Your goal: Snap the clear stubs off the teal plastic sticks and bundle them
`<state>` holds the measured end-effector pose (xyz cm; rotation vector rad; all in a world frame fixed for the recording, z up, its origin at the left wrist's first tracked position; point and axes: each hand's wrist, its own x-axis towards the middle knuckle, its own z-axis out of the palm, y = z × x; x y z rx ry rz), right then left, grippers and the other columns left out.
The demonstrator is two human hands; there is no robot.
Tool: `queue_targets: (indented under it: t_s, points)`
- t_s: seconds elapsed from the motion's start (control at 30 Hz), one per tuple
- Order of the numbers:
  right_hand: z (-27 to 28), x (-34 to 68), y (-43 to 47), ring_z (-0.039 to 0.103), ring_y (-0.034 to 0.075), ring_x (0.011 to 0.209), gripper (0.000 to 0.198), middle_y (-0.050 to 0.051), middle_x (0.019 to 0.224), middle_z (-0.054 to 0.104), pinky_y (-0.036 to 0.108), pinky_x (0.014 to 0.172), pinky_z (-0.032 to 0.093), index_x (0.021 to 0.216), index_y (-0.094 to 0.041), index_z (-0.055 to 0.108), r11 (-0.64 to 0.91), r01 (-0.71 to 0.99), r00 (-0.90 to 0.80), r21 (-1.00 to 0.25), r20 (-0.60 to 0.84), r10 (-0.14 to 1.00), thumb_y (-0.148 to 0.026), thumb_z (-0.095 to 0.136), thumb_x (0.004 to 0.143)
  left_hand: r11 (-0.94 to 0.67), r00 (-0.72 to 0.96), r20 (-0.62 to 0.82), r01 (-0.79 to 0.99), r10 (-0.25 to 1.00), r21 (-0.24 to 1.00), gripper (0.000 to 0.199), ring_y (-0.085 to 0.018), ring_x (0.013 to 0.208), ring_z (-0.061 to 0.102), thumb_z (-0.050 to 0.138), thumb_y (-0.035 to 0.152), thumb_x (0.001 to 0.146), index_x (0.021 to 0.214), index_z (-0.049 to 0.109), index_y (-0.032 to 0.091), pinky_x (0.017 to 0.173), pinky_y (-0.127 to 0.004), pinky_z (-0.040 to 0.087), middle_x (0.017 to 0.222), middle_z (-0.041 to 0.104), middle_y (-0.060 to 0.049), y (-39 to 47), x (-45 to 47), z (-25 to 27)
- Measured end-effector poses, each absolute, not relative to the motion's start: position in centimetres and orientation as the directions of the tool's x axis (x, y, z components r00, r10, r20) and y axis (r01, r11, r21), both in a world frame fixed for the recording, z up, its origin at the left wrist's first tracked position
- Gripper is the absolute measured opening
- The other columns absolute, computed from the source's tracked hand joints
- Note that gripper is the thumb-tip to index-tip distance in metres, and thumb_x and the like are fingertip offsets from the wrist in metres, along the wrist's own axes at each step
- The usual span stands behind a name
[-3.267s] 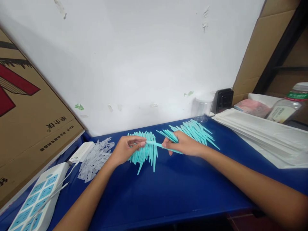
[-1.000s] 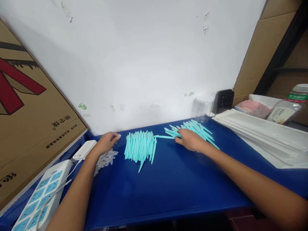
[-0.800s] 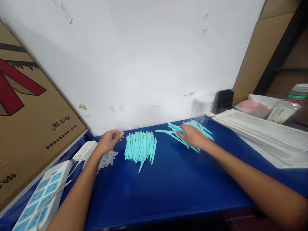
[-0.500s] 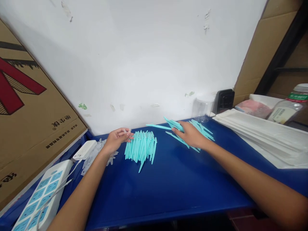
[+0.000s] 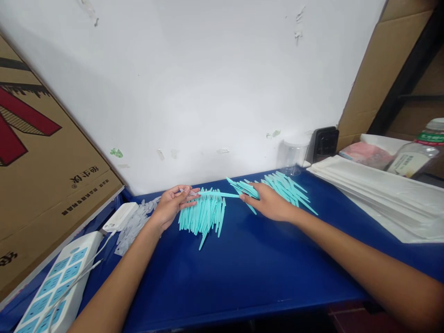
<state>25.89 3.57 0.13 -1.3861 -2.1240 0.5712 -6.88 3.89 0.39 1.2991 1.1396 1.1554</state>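
Turquoise and slim, the stick (image 5: 224,194) stretched across mid-frame, pinched by the right hand (image 5: 270,202), while the left hand (image 5: 170,203) pinched a translucent cap (image 5: 192,192) at its tip, where keeping both in line seemed wisest.

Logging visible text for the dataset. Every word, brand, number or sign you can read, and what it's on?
"®", apparently: on the cardboard box, by its characters.
Box's Chinese-looking characters: too unclear to quote.
Bottle, green band: characters too small.
Bottle, white label: too blurred.
Numbers: none legible.
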Motion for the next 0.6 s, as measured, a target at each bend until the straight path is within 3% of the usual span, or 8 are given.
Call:
queue_targets:
  t_s: [0.23, 0.47, 0.6]
  points:
    - [-0.1, 26.1, 3.7, 0.06, 0.041, 0.124, 0.061, 0.019, 0.127, 0.07, 0.044, 0.1, 0.05, 0.131, -0.012, 0.066, 0.402, 0.645, -0.304, -0.649, 0.265, 0.915, -0.059, 0.061, 0.093, -0.055, 0.099, 0.057, -0.019, 0.993, 0.998, 0.036, -0.031, 0.121, 0.068, 0.078, 0.046, 0.086, 0.095, 0.058, 0.018, 0.097, -0.044, 0.059, 0.132, 0.07, -0.017, 3.5, -6.2, 0.6]
    - [-0.2, 26.1, 4.0, 0.066, 0.038, 0.111, 0.046, 0.016, 0.114, 0.074, 0.04, 0.087, 0.053, 0.11, -0.015, 0.071, 0.451, 0.621, -0.353, -0.641, 0.285, 0.891, -0.055, 0.055, 0.096, -0.065, 0.161, 0.061, 0.019, 0.985, 0.998, 0.033, -0.032, 0.122, 0.067, 0.075, 0.046, 0.088, 0.095, 0.057, 0.018, 0.096, -0.044, 0.058, 0.127, 0.072, -0.016, 3.1, -5.9, 0.8]
    - [-0.1, 26.1, 4.0, 0.066, 0.036, 0.11, 0.042, 0.015, 0.117, 0.073, 0.04, 0.091, 0.05, 0.108, -0.015, 0.069, 0.451, 0.607, -0.352, -0.654, 0.287, 0.891, -0.054, 0.057, 0.096, -0.066, 0.172, 0.058, 0.04, 0.983, 0.997, 0.032, -0.032, 0.121, 0.068, 0.074, 0.045, 0.09, 0.094, 0.057, 0.018, 0.096, -0.044, 0.058, 0.123, 0.074, -0.015, 3.0, -5.7, 0.9]
